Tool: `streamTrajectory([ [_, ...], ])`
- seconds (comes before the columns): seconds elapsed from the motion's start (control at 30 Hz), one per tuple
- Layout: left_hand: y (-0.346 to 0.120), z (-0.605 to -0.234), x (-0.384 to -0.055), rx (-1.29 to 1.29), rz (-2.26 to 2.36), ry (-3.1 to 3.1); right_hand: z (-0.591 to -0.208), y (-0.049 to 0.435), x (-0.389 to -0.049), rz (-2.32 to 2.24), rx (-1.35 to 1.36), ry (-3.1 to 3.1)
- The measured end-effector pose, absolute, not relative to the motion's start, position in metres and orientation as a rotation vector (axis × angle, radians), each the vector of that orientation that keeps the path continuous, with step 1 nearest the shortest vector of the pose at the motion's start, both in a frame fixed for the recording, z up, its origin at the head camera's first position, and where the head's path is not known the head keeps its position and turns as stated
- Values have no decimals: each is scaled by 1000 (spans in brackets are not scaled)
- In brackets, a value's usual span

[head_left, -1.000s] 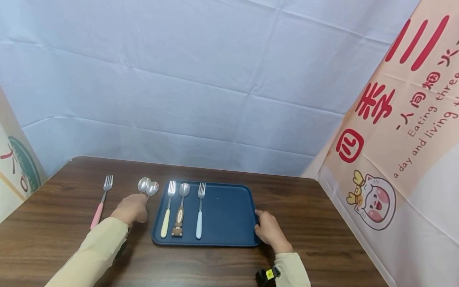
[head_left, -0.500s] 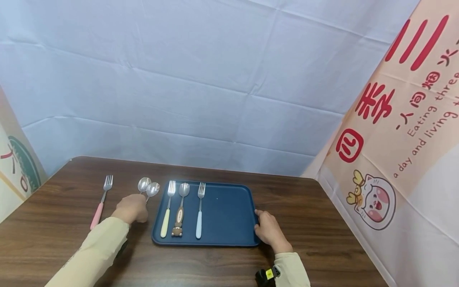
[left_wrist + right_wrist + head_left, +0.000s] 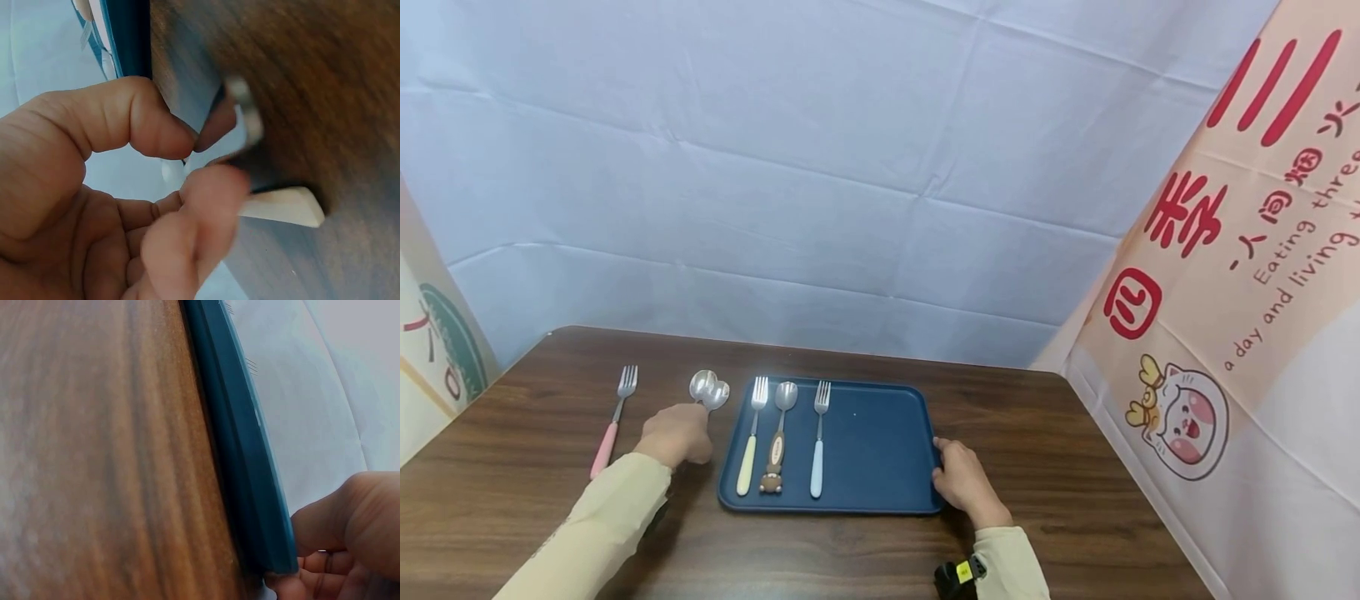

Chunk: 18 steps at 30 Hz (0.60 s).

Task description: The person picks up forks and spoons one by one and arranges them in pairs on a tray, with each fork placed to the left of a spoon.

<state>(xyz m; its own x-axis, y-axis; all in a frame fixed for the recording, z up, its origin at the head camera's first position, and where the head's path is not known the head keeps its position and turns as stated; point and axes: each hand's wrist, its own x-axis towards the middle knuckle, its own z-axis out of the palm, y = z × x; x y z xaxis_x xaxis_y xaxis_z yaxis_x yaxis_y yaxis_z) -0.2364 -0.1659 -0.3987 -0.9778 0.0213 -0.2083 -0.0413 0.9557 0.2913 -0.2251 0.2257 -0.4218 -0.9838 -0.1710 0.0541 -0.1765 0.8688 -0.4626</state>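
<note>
In the head view my left hand [image 3: 677, 435] is left of the blue tray [image 3: 880, 450], over the handles of two spoons. The right spoon [image 3: 719, 395] has its bowl against the bowl of the left spoon [image 3: 702, 384]. Up close in the left wrist view, thumb and fingers pinch a shiny metal spoon handle [image 3: 252, 122]. Below it a cream handle [image 3: 281, 206] lies on the table; part of it is hidden by fingers. My right hand [image 3: 964, 483] grips the tray's right rim, thumb at the edge and fingers curled beneath.
On the tray lie a yellow-handled fork [image 3: 747, 462], a brown bear-handled spoon [image 3: 777, 450] and a blue-handled fork [image 3: 817, 467]. Further left, a pink-handled fork [image 3: 604, 450] rests on the wooden table [image 3: 1075, 467]. A pale cloth [image 3: 775, 167] hangs behind.
The right spoon's bowl has shifted slightly left, closer against the other bowl. My left hand has moved a touch right and up. The right hand and tray stay put.
</note>
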Motion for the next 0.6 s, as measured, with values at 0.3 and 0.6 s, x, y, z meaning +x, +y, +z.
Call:
streamTrajectory([
  [0.3, -165, -397, -233, -33, 497, 2901, -423, 226, -226, 736, 278, -3030],
  [0.6, -166, -397, -229, 16, 570, 2916, -423, 226, -226, 715, 291, -3036],
])
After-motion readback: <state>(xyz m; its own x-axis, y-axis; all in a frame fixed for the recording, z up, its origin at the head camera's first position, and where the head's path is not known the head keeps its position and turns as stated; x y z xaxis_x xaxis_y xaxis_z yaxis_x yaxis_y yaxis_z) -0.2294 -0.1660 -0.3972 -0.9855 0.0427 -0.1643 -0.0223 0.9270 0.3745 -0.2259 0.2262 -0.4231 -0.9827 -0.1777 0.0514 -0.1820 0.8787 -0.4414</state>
